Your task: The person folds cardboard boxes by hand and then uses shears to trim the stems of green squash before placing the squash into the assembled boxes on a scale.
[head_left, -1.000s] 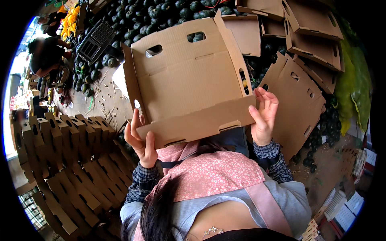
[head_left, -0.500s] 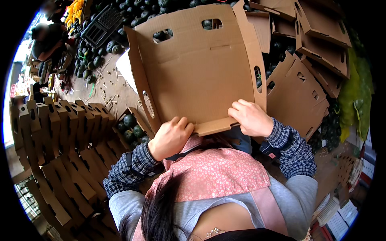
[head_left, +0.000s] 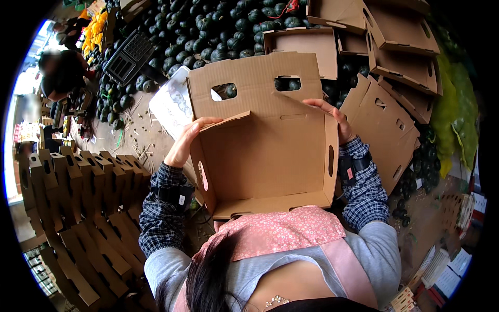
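A partly folded brown cardboard box (head_left: 265, 161) lies in front of me, its near edge against my pink flowered apron. Its near wall and both side walls stand up, while the far panel (head_left: 257, 67), with two hand holes, still leans outward. At the far left corner my left hand (head_left: 186, 141) grips a small end flap (head_left: 228, 120), bent inward across the box. My right hand (head_left: 335, 119) is around the far end of the right wall, fingers reaching over its corner flap. Part of the right thumb and palm is hidden.
Dark green squashes (head_left: 208, 36) cover the floor beyond. A black scale display (head_left: 130, 57) and a white surface (head_left: 174, 101) stand left of the box. Folded cardboard boxes (head_left: 88, 182) are stacked at left; more trays (head_left: 400, 31) lie at right. A person (head_left: 62, 70) is far left.
Both hands have moved from the near wall to the far corners. The box has come closer to me. The left end flap is now bent inward, and the near wall stands more upright.
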Demonstrator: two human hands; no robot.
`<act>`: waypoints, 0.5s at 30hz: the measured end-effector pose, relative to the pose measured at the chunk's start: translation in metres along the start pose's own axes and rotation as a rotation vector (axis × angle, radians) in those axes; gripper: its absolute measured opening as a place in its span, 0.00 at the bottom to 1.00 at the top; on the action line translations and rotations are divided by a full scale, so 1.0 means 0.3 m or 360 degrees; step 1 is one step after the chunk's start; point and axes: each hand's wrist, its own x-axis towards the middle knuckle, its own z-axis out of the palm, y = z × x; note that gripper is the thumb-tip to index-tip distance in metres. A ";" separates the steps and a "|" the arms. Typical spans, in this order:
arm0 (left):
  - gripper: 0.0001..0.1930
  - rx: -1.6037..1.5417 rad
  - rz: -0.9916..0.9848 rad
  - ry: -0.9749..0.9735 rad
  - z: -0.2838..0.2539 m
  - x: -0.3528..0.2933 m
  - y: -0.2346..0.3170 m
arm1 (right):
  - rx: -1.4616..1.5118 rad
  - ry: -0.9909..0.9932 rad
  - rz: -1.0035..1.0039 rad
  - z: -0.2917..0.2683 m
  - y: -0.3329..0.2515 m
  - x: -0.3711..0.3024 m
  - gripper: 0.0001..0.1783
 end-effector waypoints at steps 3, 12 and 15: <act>0.27 -0.0085 0.0079 -0.0047 0.008 -0.030 -0.026 | -0.0068 -0.0092 0.0361 -0.024 0.007 -0.016 0.40; 0.20 0.0778 0.0971 0.0476 0.097 -0.013 0.047 | -0.0383 -0.0232 -0.0757 0.026 -0.081 -0.004 0.24; 0.28 0.0214 0.0838 -0.0005 0.084 -0.019 0.076 | -0.0011 -0.0474 -0.0539 -0.035 -0.071 -0.014 0.32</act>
